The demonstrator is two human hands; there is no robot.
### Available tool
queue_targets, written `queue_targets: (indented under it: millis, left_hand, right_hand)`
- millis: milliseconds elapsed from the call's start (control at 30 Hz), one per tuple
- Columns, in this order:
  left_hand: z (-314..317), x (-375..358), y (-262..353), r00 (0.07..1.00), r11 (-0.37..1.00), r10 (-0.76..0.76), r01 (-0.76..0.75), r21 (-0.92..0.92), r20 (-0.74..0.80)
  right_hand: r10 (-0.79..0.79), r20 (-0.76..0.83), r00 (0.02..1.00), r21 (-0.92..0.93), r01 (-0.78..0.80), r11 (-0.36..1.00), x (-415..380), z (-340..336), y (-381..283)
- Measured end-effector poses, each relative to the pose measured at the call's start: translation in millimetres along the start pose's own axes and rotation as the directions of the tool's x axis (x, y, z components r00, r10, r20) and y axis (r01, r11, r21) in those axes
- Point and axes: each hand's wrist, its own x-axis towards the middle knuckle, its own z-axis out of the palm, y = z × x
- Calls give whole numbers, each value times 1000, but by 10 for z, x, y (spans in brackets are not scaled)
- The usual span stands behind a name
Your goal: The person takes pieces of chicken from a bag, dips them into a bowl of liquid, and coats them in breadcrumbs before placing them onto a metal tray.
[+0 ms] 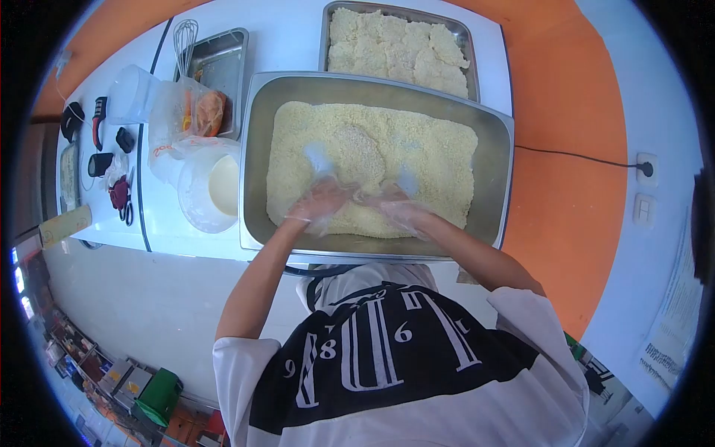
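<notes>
Left hand [316,203] and right hand [398,208], both in thin clear gloves, spread wide and flat, fingers reaching toward twelve o'clock into the breadcrumbs [439,171]. Holding nothing closed; palms pressing down and scooping crumbs inward, judging by the posture. Just beyond the fingertips, at twelve o'clock, a rounded crumb-coated piece [359,153], lying in the middle of the crumb bed, touched or nearly touched by both hands; exact contact hard to tell through the glove film. Placed centrally, probably so crumbs can be drawn over it from every side.

All of this inside a large metal tray [495,160], deep-walled, likely to keep loose crumbs off the tabletop [298,37]. At twelve to one o'clock, a second tray [465,33] packed with already coated pieces laid side by side. At nine o'clock, just beside the big tray, a clear jug of pale batter [216,186], close at hand for dipping. At ten o'clock, a plastic bag [201,112] with something orange, a smaller pan [223,63] and a whisk [185,37]. Farther toward nine, small dark items, too small to name.
</notes>
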Motion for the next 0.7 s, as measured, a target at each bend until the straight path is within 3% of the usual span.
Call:
queue_targets:
  millis: [33,100,133,200,233,300,333,400,433,467,500,567,600,633,667,700]
  left_hand:
    - [43,-45,14,1000,1000,-1,1,1,3]
    - [1,-193,91,999,998,-38,36,-47,-34]
    - [-112,-293,217,998,998,-43,41,-46,-35]
    - [-351,-419,491,933,793,-341,218,-569,-118]
    - [-416,-382,513,932,794,-342,220,-567,-117]
    - [-510,-271,497,847,487,-480,43,-872,-226]
    - [-515,-215,406,848,486,-480,45,-873,-223]
    - [-477,-90,87,724,735,-338,-196,-649,-601]
    - [-431,-28,-65,724,737,-335,-197,-646,-604]
    - [-387,44,-227,654,904,-268,-83,-419,-708]
    - [-378,74,-348,593,984,-168,60,-165,-787]
    - [-380,36,-460,584,994,-111,47,-103,-804]
    - [-371,27,-508,573,999,-52,36,-38,-818]
    - [-255,71,-626,575,999,-47,30,-37,-817]
    - [-102,151,-738,588,966,63,167,197,-806]
    - [136,244,-897,615,862,160,294,413,-772]
  right_hand:
    - [0,1,1000,3,0,1000,56,32,-1]
    - [220,252,942,307,-294,905,209,59,-3]
    - [217,256,942,305,-291,907,321,80,121]
    - [66,324,944,478,-223,850,546,138,408]
    - [64,325,943,479,-223,849,484,118,224]
    - [-146,59,988,138,136,981,290,-13,-246]
    - [-147,55,988,34,145,989,86,-139,-644]
    - [-155,49,987,-73,159,985,69,-338,-957]
    - [-209,38,977,-175,212,961,175,-407,-936]
    - [-264,32,964,-277,263,924,281,-483,-912]
    - [-268,29,963,-280,266,922,383,-575,-877]
    - [-405,-66,912,-421,343,840,507,-740,-674]
    - [-401,-72,913,-421,336,842,525,-816,-530]
    - [-413,-199,889,-498,272,824,536,-892,-406]
    - [-432,-317,844,-564,199,801,572,-962,-305]
    - [-432,-316,845,-565,198,801,564,-969,-200]
